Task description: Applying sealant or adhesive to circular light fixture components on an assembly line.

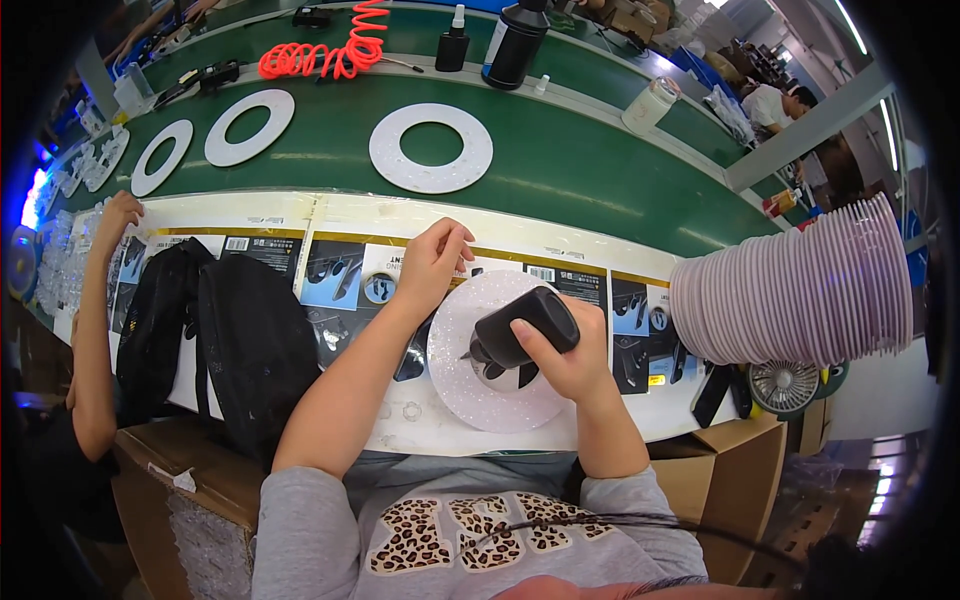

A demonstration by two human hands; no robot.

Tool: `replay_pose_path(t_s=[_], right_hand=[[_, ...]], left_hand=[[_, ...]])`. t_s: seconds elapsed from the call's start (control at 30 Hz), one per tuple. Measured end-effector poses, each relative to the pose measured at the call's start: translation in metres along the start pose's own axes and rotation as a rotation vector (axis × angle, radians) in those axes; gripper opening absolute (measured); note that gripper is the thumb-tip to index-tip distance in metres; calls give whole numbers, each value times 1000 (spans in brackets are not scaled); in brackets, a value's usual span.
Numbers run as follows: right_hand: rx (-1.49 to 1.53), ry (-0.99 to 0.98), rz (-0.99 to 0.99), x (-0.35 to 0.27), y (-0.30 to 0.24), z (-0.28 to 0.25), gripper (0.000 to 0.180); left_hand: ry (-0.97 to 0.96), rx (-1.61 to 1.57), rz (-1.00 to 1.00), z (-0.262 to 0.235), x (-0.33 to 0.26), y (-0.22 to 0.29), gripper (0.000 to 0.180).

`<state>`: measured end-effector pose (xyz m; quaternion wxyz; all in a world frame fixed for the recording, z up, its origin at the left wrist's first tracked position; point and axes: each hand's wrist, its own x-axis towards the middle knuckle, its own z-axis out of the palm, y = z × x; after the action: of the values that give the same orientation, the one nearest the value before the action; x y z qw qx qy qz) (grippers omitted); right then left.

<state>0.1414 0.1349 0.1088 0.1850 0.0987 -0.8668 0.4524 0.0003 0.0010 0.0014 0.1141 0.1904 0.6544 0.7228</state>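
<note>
My right hand [578,350] is wrapped round a black bottle [515,328], which tilts with its narrow end toward the left. Under it, a white sparkly ring [470,395] lies flat on the printed-card-covered worktop [385,432]. The bottle's narrow end is over the ring's centre hole, and I cannot tell whether it touches anything. Just beyond the ring's upper left edge is my left hand [432,262], fingers curled in and pressed together; anything inside them is hidden.
A tall stack of white rings [790,285] lies at the right, near a small fan [784,387]. Black bags [255,340] sit at left, beside another person's hand [118,215]. Beyond, the green belt [560,170] carries a loose ring [385,150], a red coiled hose [325,52] and bottles.
</note>
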Motion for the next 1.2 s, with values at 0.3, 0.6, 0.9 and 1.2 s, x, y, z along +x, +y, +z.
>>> replay_pose_path(t_s=[0.3,0.6,0.9,1.2], right_hand=[[8,-21,51,0,2,-2,18],[341,96,313,-2,27,-16,25],[940,476,616,11,79,-44,34],[1568,620,513,13,87,-57,43]], left_hand=[[1,6,-2,-1,0,0,22],[14,18,12,-4,1,-1,22],[-40,374,342,-6,-49,119,14],[-729,1310,489,48,-145,114,69]])
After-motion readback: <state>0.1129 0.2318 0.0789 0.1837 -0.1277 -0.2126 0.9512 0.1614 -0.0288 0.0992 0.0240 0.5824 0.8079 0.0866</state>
